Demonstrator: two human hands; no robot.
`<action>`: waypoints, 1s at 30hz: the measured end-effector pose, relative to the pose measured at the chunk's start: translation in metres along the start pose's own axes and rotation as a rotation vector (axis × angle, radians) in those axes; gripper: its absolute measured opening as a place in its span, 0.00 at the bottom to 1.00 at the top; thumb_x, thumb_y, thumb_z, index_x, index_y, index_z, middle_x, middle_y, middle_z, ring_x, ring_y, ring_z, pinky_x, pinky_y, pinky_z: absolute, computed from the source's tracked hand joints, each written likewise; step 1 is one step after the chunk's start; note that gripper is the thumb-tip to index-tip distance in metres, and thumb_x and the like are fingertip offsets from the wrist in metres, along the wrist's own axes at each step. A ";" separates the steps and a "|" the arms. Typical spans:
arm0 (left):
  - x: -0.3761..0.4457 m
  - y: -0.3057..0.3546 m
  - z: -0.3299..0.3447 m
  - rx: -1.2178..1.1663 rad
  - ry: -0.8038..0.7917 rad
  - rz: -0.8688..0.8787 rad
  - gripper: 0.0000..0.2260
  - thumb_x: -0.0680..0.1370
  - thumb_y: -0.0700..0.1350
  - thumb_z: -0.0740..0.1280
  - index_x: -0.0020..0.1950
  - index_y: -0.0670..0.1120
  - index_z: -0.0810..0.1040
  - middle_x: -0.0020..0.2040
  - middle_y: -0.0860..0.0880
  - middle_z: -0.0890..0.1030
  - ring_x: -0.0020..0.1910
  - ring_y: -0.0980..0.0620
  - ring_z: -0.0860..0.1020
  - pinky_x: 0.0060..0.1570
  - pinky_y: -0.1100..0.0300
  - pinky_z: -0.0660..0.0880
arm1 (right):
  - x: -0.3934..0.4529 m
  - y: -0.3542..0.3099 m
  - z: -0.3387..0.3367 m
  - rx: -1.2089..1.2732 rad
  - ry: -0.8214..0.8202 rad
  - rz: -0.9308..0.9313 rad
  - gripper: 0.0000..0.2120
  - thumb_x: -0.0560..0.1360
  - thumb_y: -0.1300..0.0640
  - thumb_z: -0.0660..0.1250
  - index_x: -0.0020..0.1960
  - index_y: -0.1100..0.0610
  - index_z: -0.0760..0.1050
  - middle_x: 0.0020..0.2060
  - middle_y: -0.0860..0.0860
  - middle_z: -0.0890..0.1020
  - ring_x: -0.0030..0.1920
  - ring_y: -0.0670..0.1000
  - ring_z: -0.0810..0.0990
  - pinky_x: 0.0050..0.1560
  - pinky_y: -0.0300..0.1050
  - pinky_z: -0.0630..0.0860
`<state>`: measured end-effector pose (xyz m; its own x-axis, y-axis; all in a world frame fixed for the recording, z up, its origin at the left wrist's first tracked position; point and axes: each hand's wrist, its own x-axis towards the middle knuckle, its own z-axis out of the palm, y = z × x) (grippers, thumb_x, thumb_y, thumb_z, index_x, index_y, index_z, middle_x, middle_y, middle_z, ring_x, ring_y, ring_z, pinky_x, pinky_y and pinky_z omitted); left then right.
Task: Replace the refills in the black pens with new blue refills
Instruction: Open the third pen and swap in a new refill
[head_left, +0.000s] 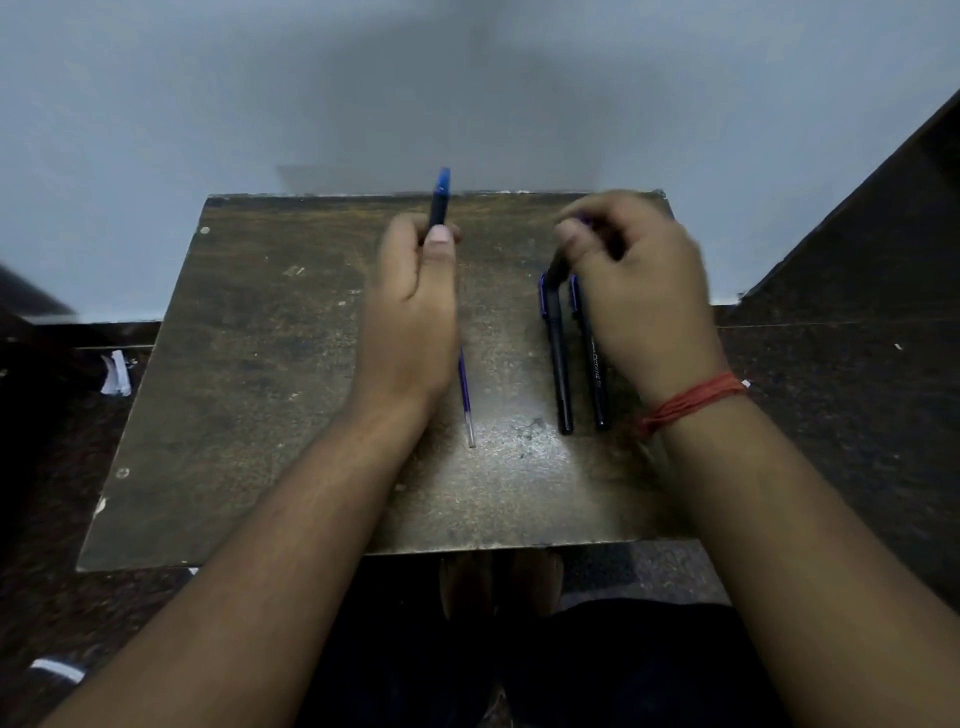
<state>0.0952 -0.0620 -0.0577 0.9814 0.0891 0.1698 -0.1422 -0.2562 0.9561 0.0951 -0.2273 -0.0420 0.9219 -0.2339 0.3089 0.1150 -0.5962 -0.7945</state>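
1. Two black pens (576, 358) lie side by side on the tabletop (260, 364), directly beneath and just left of the right hand (639, 291); their long axes run away from the person, blue clips at the far end.
2. Right grip: fingers curled over the pens' far ends, apparently pinching a small dark piece; blur prevents telling exactly what.
3. Left hand (415, 306): grip closed round a black pen with a blue cap (440, 200), held upright, thumb pressed against its barrel.
4. One blue refill (466, 400) lies on the tabletop just right of the left wrist, between the two hands, parallel to the pens, its clear end toward the person.
5. Judgement: the left hand is nearer the refill; the right is nearer the paired pens.
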 end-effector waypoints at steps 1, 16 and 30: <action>0.001 -0.001 0.000 -0.008 0.020 -0.019 0.11 0.82 0.52 0.55 0.55 0.50 0.73 0.41 0.51 0.73 0.39 0.52 0.70 0.39 0.53 0.67 | -0.003 -0.002 0.005 -0.089 -0.090 -0.010 0.05 0.77 0.53 0.69 0.52 0.51 0.81 0.38 0.42 0.78 0.41 0.42 0.76 0.43 0.35 0.74; 0.007 -0.007 -0.005 0.137 -0.044 0.027 0.08 0.84 0.45 0.59 0.57 0.54 0.76 0.36 0.52 0.77 0.33 0.61 0.74 0.35 0.71 0.69 | -0.007 -0.009 0.024 -0.520 -0.261 -0.123 0.10 0.79 0.46 0.66 0.49 0.53 0.74 0.42 0.49 0.79 0.53 0.53 0.74 0.45 0.44 0.63; 0.005 -0.011 -0.006 0.318 -0.224 0.261 0.09 0.80 0.47 0.66 0.56 0.51 0.84 0.38 0.60 0.80 0.39 0.62 0.77 0.40 0.65 0.71 | -0.004 -0.005 0.011 0.247 -0.176 0.146 0.08 0.78 0.49 0.70 0.42 0.50 0.77 0.31 0.47 0.82 0.33 0.47 0.78 0.35 0.44 0.75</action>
<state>0.1005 -0.0526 -0.0664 0.9268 -0.2185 0.3053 -0.3754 -0.5280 0.7617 0.0945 -0.2147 -0.0447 0.9825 -0.1542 0.1048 0.0435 -0.3571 -0.9331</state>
